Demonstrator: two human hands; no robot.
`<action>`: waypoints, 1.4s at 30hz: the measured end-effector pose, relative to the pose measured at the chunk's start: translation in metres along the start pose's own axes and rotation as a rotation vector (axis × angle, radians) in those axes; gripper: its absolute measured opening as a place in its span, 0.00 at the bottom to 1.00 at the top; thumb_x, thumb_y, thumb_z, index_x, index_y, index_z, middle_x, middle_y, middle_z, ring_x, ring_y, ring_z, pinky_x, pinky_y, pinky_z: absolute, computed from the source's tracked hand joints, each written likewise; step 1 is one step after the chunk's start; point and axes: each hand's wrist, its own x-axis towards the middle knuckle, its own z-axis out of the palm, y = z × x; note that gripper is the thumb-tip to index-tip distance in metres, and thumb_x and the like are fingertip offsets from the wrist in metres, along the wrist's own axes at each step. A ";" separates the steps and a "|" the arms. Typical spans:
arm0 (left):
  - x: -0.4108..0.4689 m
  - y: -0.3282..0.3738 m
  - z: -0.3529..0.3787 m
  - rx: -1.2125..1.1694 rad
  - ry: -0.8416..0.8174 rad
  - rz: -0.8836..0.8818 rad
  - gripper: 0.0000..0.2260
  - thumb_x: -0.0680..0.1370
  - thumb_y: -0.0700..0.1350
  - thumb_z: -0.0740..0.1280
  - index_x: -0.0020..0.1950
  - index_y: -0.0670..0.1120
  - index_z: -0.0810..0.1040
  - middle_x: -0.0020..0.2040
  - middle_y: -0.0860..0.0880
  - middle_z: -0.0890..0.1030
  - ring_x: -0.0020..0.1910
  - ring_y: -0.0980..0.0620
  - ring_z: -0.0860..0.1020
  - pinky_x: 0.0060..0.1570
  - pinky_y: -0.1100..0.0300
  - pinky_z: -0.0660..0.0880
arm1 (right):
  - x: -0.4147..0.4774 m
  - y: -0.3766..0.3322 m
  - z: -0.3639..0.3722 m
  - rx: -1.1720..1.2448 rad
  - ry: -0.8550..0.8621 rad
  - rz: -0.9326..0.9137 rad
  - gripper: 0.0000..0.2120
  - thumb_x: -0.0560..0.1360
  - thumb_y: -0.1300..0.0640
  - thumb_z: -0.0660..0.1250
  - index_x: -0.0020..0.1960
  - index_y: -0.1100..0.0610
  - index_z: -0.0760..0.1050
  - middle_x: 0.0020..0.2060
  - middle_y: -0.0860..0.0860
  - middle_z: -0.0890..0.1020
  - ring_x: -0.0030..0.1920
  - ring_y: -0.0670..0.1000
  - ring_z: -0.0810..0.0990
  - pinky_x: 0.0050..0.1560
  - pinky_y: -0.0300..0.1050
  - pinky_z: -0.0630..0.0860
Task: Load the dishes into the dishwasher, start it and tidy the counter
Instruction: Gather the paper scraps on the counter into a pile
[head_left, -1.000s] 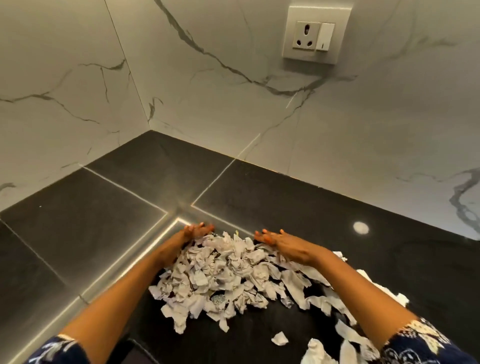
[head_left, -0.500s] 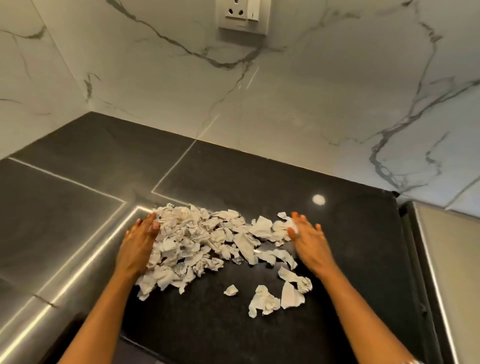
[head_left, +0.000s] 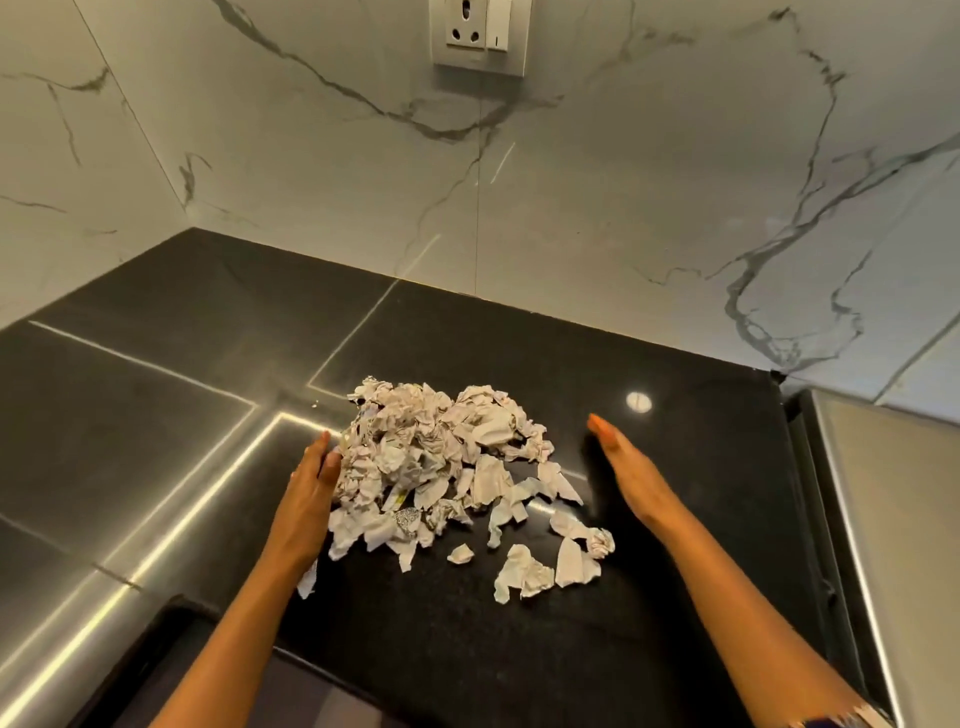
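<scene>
A heap of torn, crumpled white paper scraps (head_left: 431, 447) lies on the black stone counter (head_left: 701, 467). My left hand (head_left: 309, 493) stands on its edge with straight fingers, pressed against the heap's left side. My right hand (head_left: 626, 467) is also flat and on edge, to the right of the heap and a little apart from it. Several loose scraps (head_left: 545, 564) lie scattered in front, between my two forearms.
White marble walls meet in a corner at the back left. A wall socket (head_left: 480, 34) sits high on the back wall. A steel surface (head_left: 893, 519) adjoins the counter's right end. The counter's front edge (head_left: 218, 613) runs at lower left.
The scraps have been pushed together into a tighter, higher heap. My right hand has drawn away to the right of it; my left hand stays against the left side.
</scene>
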 end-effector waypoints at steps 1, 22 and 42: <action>-0.013 -0.004 -0.001 0.017 0.001 0.000 0.40 0.68 0.78 0.47 0.76 0.60 0.52 0.77 0.54 0.56 0.76 0.51 0.56 0.74 0.43 0.54 | -0.019 0.014 -0.006 -0.036 0.025 0.002 0.45 0.65 0.20 0.44 0.74 0.44 0.57 0.73 0.42 0.60 0.74 0.46 0.58 0.72 0.43 0.53; -0.087 -0.014 -0.008 0.165 0.079 -0.059 0.36 0.76 0.64 0.49 0.78 0.45 0.50 0.78 0.46 0.50 0.77 0.51 0.46 0.75 0.52 0.42 | -0.114 0.023 0.115 -0.443 0.208 -0.128 0.50 0.66 0.22 0.43 0.76 0.52 0.34 0.75 0.48 0.36 0.75 0.47 0.37 0.75 0.50 0.40; -0.058 -0.021 0.003 0.466 0.132 0.105 0.41 0.74 0.64 0.61 0.77 0.41 0.51 0.78 0.42 0.53 0.77 0.45 0.49 0.75 0.49 0.47 | -0.059 0.022 0.092 -0.447 0.403 0.053 0.35 0.79 0.40 0.50 0.77 0.59 0.46 0.77 0.55 0.49 0.76 0.53 0.46 0.74 0.53 0.41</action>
